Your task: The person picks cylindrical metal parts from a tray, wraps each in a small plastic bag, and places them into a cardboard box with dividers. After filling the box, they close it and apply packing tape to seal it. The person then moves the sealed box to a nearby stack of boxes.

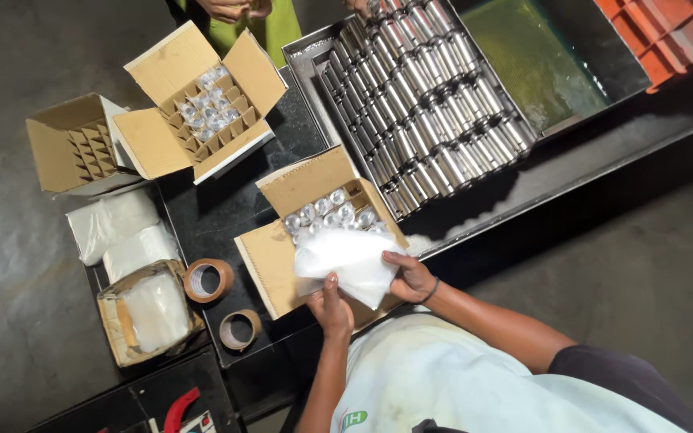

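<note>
White translucent plastic sheet (348,261), crumpled, pinched between both hands, draped over open cardboard box (282,256) of shiny metal cylinders (330,210).

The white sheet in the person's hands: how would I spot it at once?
Find the black table, then the open cardboard box nearest the person, filled with shiny metal cylinders. The white sheet lies over its near end, held by both hands; it is the only soft, crumpled thing there.

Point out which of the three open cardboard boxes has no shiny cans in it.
The leftmost box, at the table's far-left edge: its divider cells are bare cardboard. The middle box and the box under both hands hold silver cans.
</note>
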The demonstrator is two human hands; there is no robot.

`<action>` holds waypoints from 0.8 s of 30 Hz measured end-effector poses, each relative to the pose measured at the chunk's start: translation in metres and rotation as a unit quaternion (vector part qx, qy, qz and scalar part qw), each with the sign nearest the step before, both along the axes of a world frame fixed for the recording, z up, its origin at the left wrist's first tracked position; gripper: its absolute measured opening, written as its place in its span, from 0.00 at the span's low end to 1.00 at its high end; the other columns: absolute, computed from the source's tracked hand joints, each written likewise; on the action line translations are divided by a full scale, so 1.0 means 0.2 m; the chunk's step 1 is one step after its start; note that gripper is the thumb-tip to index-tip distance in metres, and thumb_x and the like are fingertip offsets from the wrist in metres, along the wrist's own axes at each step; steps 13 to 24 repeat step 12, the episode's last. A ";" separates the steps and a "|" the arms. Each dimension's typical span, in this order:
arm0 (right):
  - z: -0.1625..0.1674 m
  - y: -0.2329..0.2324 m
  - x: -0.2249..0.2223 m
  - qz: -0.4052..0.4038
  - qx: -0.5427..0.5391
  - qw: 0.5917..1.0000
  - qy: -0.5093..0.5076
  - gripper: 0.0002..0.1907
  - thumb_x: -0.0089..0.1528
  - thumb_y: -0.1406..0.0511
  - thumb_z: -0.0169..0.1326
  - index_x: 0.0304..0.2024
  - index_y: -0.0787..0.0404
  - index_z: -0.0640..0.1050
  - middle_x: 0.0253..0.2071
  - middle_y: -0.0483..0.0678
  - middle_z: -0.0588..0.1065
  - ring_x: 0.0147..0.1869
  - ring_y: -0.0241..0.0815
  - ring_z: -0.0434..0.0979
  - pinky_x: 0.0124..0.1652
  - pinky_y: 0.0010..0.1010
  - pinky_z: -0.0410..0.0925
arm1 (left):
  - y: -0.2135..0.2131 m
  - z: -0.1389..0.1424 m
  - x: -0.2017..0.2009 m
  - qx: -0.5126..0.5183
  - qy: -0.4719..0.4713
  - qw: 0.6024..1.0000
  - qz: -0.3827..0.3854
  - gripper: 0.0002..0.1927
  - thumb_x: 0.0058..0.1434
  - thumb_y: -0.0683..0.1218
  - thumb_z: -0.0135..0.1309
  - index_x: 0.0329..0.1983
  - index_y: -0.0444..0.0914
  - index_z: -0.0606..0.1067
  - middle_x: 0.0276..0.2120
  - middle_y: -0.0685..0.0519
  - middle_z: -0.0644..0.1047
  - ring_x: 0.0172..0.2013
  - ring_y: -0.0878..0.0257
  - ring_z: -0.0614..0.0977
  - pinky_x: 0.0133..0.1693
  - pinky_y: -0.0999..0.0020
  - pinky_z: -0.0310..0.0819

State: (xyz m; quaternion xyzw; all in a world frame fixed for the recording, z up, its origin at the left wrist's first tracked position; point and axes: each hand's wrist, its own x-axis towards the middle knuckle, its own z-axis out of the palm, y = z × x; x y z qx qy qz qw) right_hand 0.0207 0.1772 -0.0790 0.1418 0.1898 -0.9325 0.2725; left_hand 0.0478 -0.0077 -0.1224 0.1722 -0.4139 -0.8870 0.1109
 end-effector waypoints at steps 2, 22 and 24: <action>0.08 0.04 0.01 -0.012 0.008 1.000 -0.014 0.31 0.56 0.64 0.62 0.60 0.63 0.70 0.56 0.52 0.77 0.62 0.48 0.77 0.62 0.43 0.70 | 0.07 0.01 0.03 0.007 0.005 1.000 0.018 0.14 0.67 0.41 0.57 0.48 0.24 0.75 0.46 0.47 0.79 0.47 0.62 0.78 0.53 0.63 0.72; 0.10 0.27 -0.03 0.044 0.222 0.960 0.163 0.31 0.60 0.65 0.64 0.62 0.71 0.70 0.54 0.54 0.77 0.58 0.47 0.77 0.57 0.40 0.72 | 0.09 0.00 0.18 0.195 -0.015 0.978 -0.073 0.32 0.54 0.45 0.58 0.64 0.38 0.69 0.59 0.49 0.77 0.59 0.52 0.77 0.62 0.49 0.66; 0.10 0.27 -0.03 0.044 0.222 0.960 0.163 0.31 0.60 0.65 0.64 0.62 0.71 0.70 0.54 0.54 0.77 0.58 0.47 0.77 0.57 0.40 0.72 | 0.09 0.00 0.18 0.195 -0.015 0.978 -0.073 0.32 0.54 0.45 0.58 0.64 0.38 0.69 0.59 0.49 0.77 0.59 0.52 0.77 0.62 0.49 0.66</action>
